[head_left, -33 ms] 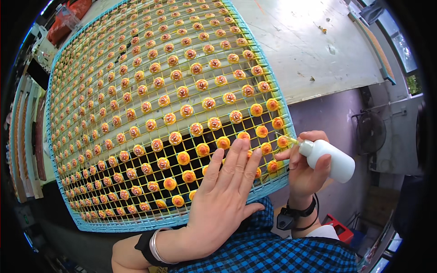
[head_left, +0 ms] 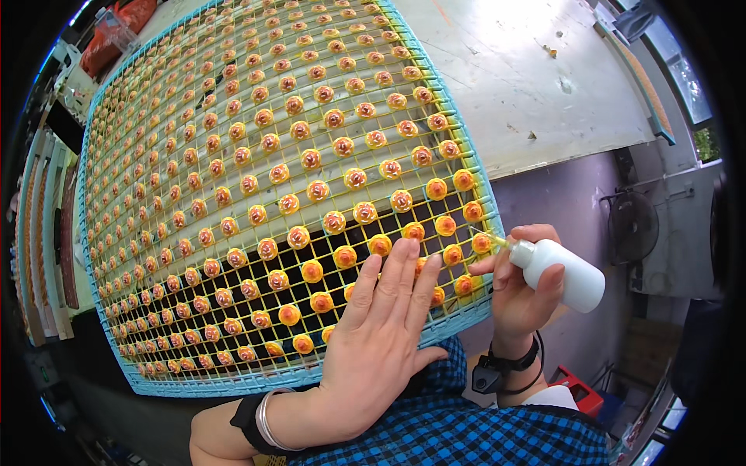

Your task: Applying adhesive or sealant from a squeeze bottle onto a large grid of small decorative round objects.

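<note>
A large tray of yellow-green mesh with a light blue rim [head_left: 482,186] lies tilted in front of me, set with rows of small orange-and-yellow flower-like pieces [head_left: 355,178]. Many carry pale marks on top; several near the lower right corner look plain orange. My left hand [head_left: 381,334] rests palm down with fingers stretched over the lower right part of the mesh, hiding some pieces. In my right hand [head_left: 522,291] is a white squeeze bottle [head_left: 566,273], its thin nozzle [head_left: 497,238] pointing at the pieces by the right rim. Whether the tip touches one, I cannot tell.
A pale worktable [head_left: 544,85] lies under and beyond the tray. Long strips [head_left: 35,233] stand at the far left, near a clear container [head_left: 115,29] and a red bag [head_left: 101,50]. To the right are a fan [head_left: 633,225] and a red stool [head_left: 576,391].
My left hand has shifted very slightly to the left. Otherwise the tray, the bottle and my right hand look almost the same.
</note>
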A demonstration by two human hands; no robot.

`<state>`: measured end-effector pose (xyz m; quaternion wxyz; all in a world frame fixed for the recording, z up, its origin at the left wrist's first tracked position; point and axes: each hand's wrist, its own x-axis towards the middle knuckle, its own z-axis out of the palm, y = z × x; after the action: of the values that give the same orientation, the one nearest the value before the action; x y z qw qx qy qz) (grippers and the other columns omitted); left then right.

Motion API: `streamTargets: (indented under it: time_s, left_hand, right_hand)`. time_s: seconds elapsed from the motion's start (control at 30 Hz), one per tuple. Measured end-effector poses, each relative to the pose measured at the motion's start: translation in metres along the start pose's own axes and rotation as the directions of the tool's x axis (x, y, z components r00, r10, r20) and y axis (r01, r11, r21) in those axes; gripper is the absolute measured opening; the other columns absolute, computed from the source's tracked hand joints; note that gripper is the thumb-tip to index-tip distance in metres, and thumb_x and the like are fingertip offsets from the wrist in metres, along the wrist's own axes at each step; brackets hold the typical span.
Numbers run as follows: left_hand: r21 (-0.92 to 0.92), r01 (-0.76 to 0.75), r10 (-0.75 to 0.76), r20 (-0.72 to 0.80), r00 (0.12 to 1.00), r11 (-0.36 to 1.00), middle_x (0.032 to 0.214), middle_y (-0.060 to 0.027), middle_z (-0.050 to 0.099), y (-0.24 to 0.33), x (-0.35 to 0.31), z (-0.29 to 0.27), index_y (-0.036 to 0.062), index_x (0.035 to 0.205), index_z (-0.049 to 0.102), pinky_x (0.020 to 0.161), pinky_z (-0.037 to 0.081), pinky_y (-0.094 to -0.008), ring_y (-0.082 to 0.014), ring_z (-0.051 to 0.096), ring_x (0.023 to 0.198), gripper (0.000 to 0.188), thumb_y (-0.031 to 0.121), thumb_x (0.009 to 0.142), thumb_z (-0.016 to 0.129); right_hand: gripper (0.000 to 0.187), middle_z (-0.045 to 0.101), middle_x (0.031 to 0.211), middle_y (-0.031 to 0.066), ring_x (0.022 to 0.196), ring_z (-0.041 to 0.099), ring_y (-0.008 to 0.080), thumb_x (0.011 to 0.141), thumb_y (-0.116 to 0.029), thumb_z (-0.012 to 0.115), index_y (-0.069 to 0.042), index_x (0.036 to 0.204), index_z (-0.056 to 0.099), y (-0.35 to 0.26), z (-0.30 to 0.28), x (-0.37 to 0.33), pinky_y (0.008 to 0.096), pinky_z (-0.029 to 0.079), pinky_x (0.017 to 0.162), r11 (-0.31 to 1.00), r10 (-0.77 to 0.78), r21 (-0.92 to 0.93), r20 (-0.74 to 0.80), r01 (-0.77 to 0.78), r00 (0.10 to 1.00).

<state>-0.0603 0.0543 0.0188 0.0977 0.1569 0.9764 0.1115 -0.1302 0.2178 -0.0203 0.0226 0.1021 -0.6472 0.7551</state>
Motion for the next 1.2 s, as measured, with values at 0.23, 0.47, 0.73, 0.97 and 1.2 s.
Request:
streamTargets:
  time_s: [0.23,0.47,0.73,0.97,1.2]
  left_hand:
    - [-0.01,-0.036,0.036,-0.02,0.999,0.999,0.146,-0.0173,0.029,0.004,0.001,-0.002,-0.0007,0.141,0.029,0.114,0.012,-0.0456,-0.0269,0.022,0.139,0.102,0.062,0.067,0.06]
    - [0.054,-0.082,0.083,-0.01,0.996,0.995,0.147,-0.0171,0.029,0.012,0.024,0.005,0.0005,0.143,0.025,0.114,0.011,-0.0424,-0.0269,0.021,0.139,0.098,0.063,0.074,0.055]
    - [0.002,-0.157,0.156,-0.104,0.982,0.988,0.146,-0.0185,0.029,0.018,0.035,0.002,-0.0006,0.143,0.025,0.114,0.012,-0.0431,-0.0282,0.021,0.139,0.096,0.062,0.075,0.054]
    - [-0.054,-0.277,0.274,-0.047,0.961,0.959,0.147,-0.0158,0.031,0.029,-0.001,-0.019,0.0005,0.141,0.029,0.114,0.012,-0.044,-0.0282,0.024,0.138,0.089,0.058,0.078,0.052]
    - [0.014,-0.25,0.249,0.046,0.967,0.968,0.147,-0.0133,0.032,-0.008,-0.049,-0.006,0.0034,0.141,0.033,0.114,0.013,-0.0427,-0.0252,0.027,0.138,0.082,0.055,0.08,0.051]
  right_hand:
    - [0.072,0.048,0.062,0.0047,0.052,0.049,0.0107,0.084,-0.065,0.047,0.003,0.105,0.048,-0.001,0.0,0.001,0.03,0.055,0.058,0.999,0.033,0.038,-0.021,-0.032,0.999]
    - [0.071,0.048,0.063,0.0038,0.053,0.048,0.0102,0.085,-0.066,0.044,0.002,0.105,0.049,0.001,-0.006,-0.002,0.0302,0.055,0.054,0.994,-0.028,0.103,-0.129,0.042,0.991]
    - [0.061,0.045,0.061,0.0022,0.053,0.042,0.0091,0.095,-0.052,0.036,0.005,0.107,0.054,-0.001,-0.002,0.002,0.0258,0.049,0.047,0.959,-0.182,0.151,-0.323,0.24,0.929]
    - [0.062,0.047,0.064,0.0032,0.055,0.044,0.0095,0.094,-0.052,0.039,0.006,0.109,0.052,-0.003,-0.023,-0.002,0.0264,0.052,0.05,0.936,-0.225,0.211,-0.253,0.281,0.941]
    - [0.07,0.049,0.067,0.006,0.054,0.049,0.0114,0.087,-0.061,0.045,0.005,0.107,0.047,0.002,-0.014,-0.017,0.0306,0.054,0.052,0.987,-0.079,0.126,-0.159,0.099,0.984]
